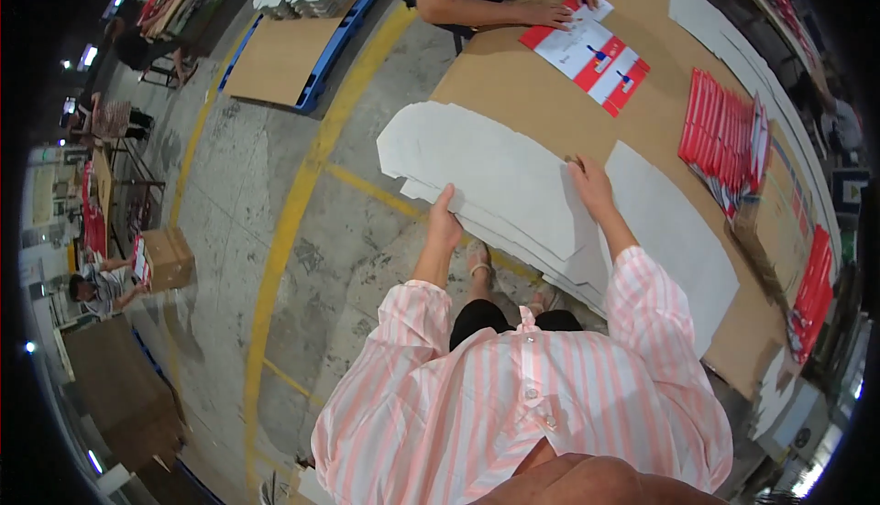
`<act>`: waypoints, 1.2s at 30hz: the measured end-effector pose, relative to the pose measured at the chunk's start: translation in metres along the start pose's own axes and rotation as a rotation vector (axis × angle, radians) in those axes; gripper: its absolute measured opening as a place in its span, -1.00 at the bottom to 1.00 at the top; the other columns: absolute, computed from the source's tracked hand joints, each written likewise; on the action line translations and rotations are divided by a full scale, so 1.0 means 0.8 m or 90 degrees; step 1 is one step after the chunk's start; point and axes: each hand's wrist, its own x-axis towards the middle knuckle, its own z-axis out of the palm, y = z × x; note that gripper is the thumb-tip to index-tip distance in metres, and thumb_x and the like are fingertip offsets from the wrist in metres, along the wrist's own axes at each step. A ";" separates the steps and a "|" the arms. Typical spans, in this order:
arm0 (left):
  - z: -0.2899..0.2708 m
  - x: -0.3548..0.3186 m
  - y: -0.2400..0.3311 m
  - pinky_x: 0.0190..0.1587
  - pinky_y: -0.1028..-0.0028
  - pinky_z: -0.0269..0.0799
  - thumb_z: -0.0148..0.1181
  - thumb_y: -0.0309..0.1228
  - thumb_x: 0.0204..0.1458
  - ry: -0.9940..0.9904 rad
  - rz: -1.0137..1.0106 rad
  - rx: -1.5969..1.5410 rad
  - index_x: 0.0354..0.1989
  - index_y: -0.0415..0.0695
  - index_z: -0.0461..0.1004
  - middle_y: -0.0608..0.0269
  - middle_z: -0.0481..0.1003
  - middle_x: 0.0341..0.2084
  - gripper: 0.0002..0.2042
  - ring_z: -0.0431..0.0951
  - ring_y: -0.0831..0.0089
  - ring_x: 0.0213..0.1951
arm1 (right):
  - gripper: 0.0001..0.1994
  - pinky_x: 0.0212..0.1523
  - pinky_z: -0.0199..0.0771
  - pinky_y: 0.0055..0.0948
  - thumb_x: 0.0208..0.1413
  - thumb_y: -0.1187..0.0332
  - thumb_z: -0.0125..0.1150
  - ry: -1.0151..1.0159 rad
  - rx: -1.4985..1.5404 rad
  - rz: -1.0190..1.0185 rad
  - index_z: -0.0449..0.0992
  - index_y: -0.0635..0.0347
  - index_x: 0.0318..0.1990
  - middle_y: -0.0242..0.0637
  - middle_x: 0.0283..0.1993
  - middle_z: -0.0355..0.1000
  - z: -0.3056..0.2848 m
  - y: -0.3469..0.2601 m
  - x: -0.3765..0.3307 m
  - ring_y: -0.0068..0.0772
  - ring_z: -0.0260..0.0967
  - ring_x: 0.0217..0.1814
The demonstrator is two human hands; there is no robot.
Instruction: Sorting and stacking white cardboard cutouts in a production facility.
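Head cam, steep downward look onto near worktable [550, 111], wide fisheye.

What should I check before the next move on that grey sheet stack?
1. Left hand on the stack's near edge: ok, thumb on top of the grey sheets.
2. Right hand on the stack: ok, fingers rest flat on the top sheet.
3. Stack support: not ok, much of it hangs past the table edge over the floor.
4. Stack squareness: not ok, sheets are fanned at the left and lower edges.
5. Space beside it: ok, a single grey sheet lies flat to the right.
6. Co-worker's hands: ok, far off at the red-and-white card.
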 end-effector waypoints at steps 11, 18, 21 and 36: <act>-0.024 0.014 -0.014 -0.03 0.44 0.24 0.14 -0.23 -0.01 0.066 -0.002 0.101 -0.07 -0.37 0.32 0.16 0.40 -0.16 -0.54 0.37 0.42 -0.13 | -0.60 -0.31 0.31 -0.24 0.05 0.06 -0.06 -0.115 -0.070 0.094 0.47 0.29 -0.39 0.04 -0.39 0.41 0.064 -0.095 0.058 -0.02 0.37 -0.35; -0.007 0.012 -0.010 -0.09 0.38 0.31 0.13 -0.23 0.01 0.058 -0.042 0.139 -0.06 -0.33 0.30 0.15 0.40 -0.17 -0.56 0.41 0.36 -0.16 | -0.63 -0.25 0.33 -0.23 0.05 0.08 -0.06 -0.040 0.025 0.077 0.48 0.24 -0.36 0.00 -0.36 0.43 0.114 -0.111 0.088 -0.03 0.38 -0.30; 0.020 -0.002 0.026 -0.07 0.40 0.31 0.15 -0.28 0.00 0.010 -0.125 0.622 -0.04 -0.35 0.29 0.14 0.39 -0.15 -0.56 0.40 0.35 -0.14 | -0.69 -0.24 0.34 -0.19 0.02 0.14 -0.03 -0.047 0.046 0.082 0.50 0.19 -0.32 -0.05 -0.34 0.44 0.114 -0.116 0.074 -0.02 0.39 -0.28; -0.010 0.017 0.004 -0.11 0.41 0.29 0.14 -0.35 -0.01 0.056 0.088 0.191 -0.31 -0.40 0.43 0.13 0.46 -0.31 -0.72 0.43 0.36 -0.25 | -0.51 0.17 -0.06 -0.05 -0.04 0.15 0.06 0.262 -0.303 0.228 0.28 0.22 0.04 -0.08 0.14 0.16 -0.061 0.089 -0.192 -0.09 0.02 0.21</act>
